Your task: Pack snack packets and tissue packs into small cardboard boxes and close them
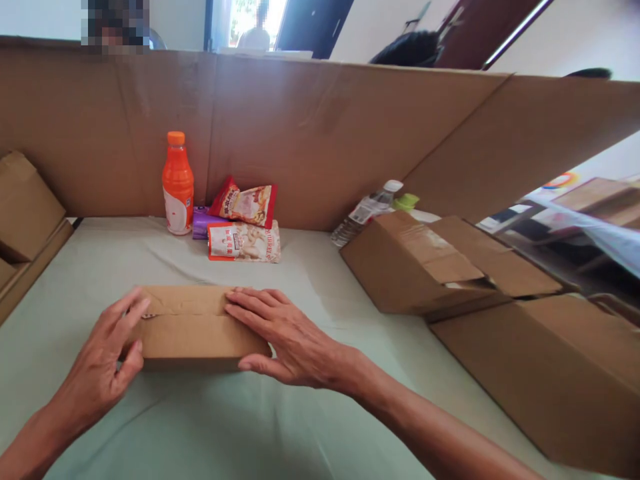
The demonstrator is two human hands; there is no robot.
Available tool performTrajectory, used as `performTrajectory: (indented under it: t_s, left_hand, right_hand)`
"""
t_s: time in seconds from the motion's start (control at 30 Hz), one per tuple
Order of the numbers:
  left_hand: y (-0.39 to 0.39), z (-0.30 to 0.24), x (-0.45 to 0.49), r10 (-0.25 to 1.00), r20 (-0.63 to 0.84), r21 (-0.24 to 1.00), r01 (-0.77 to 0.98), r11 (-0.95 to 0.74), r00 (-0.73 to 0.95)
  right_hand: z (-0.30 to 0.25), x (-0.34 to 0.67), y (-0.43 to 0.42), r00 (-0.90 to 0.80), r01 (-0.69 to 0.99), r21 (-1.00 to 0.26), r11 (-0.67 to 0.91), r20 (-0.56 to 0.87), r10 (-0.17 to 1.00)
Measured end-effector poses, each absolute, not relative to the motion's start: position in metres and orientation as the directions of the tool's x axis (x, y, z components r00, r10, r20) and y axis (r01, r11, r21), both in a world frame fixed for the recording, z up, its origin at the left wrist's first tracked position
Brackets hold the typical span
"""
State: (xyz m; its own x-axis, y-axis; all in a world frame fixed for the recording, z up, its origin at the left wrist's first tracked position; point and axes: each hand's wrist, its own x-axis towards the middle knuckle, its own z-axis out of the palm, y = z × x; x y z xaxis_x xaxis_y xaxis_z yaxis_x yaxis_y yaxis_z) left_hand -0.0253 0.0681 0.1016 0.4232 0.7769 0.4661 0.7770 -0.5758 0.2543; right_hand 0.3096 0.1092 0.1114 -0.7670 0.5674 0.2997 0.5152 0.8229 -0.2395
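A small closed cardboard box (195, 337) lies in front of me on the pale green cloth, its top flaps meeting along a lengthwise seam. At the seam's left end, a small gap shows something dark and patterned. My left hand (111, 347) grips the box's left end, fingers at the top corner and thumb at the front. Holding the right end is my right hand (287, 337), its fingers laid over the top and its thumb by the front edge. What is inside the box is hidden.
Behind the box stand an orange bottle (177, 187), a red snack bag (245, 203), a purple packet (203, 223) and a nut pouch (245, 241). A clear bottle (367, 210) leans near several larger boxes (410, 267) at right. A cardboard wall (300, 133) closes the back; more boxes (30, 207) sit left.
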Motion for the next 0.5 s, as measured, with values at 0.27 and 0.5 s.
performTrajectory:
  t_s: [0.27, 0.5]
  left_hand:
    - [0.077, 0.096, -0.044, 0.801, 0.386, 0.384, 0.709, -0.591, 0.458]
    - [0.061, 0.081, -0.066, 0.763, 0.422, 0.364, 0.679, -0.637, 0.490]
  right_hand:
    - [0.085, 0.323, 0.138, -0.780, 0.453, -0.337, 0.825, 0.299, 0.550]
    - [0.076, 0.311, 0.144, -0.690, 0.352, -0.367, 0.861, 0.520, 0.503]
